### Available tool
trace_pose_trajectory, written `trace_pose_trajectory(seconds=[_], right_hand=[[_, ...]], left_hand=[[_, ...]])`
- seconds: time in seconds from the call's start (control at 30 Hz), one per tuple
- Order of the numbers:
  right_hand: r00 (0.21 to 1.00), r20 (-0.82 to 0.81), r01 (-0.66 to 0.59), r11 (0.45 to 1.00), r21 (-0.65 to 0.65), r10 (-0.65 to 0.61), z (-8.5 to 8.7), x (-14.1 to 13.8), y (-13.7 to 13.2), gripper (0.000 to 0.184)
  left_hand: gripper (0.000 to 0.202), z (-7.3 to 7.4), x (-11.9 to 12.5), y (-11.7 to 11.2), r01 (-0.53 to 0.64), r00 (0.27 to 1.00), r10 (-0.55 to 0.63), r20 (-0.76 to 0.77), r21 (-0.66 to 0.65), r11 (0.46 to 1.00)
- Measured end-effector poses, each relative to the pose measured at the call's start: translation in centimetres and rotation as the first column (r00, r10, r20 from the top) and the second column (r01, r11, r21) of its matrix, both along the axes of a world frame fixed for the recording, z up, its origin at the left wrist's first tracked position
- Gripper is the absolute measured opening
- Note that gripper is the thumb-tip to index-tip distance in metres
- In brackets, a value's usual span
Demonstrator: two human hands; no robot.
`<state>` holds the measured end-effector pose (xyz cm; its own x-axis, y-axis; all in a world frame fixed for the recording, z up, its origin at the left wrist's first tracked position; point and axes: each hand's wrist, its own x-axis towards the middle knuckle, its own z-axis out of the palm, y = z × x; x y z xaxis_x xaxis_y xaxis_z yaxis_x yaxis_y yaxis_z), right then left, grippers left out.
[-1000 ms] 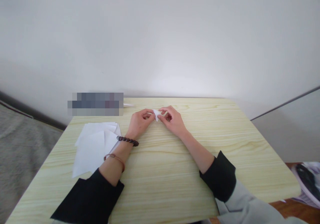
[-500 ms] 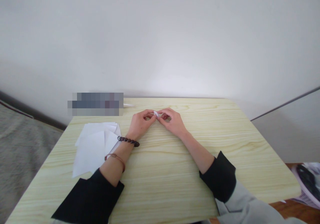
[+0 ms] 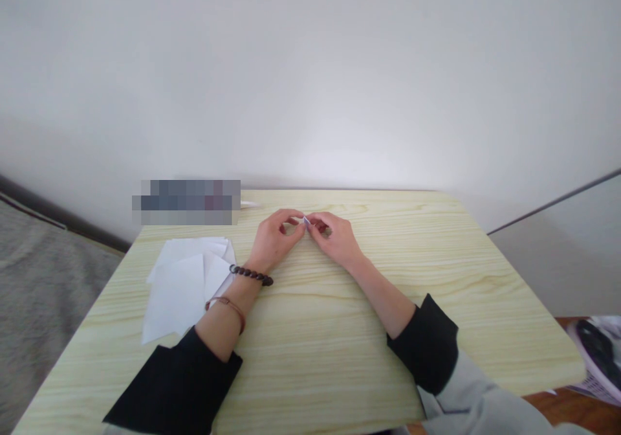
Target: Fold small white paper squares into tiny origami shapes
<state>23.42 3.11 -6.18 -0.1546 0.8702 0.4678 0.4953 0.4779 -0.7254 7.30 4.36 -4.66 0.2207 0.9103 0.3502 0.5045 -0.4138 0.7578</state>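
Note:
A small folded piece of white paper (image 3: 305, 221) is pinched between the fingertips of both my hands near the far middle of the light wooden table (image 3: 315, 338). My left hand (image 3: 274, 241) closes on it from the left, with a dark bead bracelet and a thin cord on that wrist. My right hand (image 3: 334, 237) closes on it from the right. Only a tiny tip of the paper shows between the fingers.
A loose stack of white paper sheets (image 3: 187, 283) lies on the table's left side. A blurred-out patch (image 3: 187, 202) sits at the far left edge, with a white paper tip (image 3: 248, 204) beside it. A white wall rises behind the table. Printed items (image 3: 599, 354) lie low at right.
The folded paper has been squeezed smaller between my fingertips; a second ago more of it stood out. My hands have drawn slightly closer together.

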Motion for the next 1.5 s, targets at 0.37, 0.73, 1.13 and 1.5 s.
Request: trace_pose_trajectory(seconds=[0.37, 0.73, 1.13, 1.5], right_hand=[[0.986, -0.151, 0.049, 0.993, -0.108, -0.065, -0.26, 0.02, 0.1, 0.01], [0.989, -0.144, 0.016, 0.994, -0.106, -0.031, -0.37, 0.03, 0.01, 0.01], [0.995, -0.099, -0.016, 1.0, -0.018, 0.014, -0.31, 0.04, -0.07, 0.016], [0.999, -0.043, 0.016, 0.999, 0.04, -0.014, -0.7, 0.38, 0.1, 0.015]], left_hand=[[0.027, 0.01, 0.27, -0.3, 0.002, 0.998, -0.005, -0.068, -0.04, 0.999], [0.036, -0.16, 0.14, -0.36, 0.04, 0.995, -0.043, -0.086, -0.033, 0.999], [0.032, 0.15, 0.1, -0.35, -0.037, 0.998, 0.032, -0.058, -0.081, 0.996], [0.038, 0.22, 0.06, 0.08, 0.173, 0.921, -0.037, 0.387, -0.323, 0.93]])
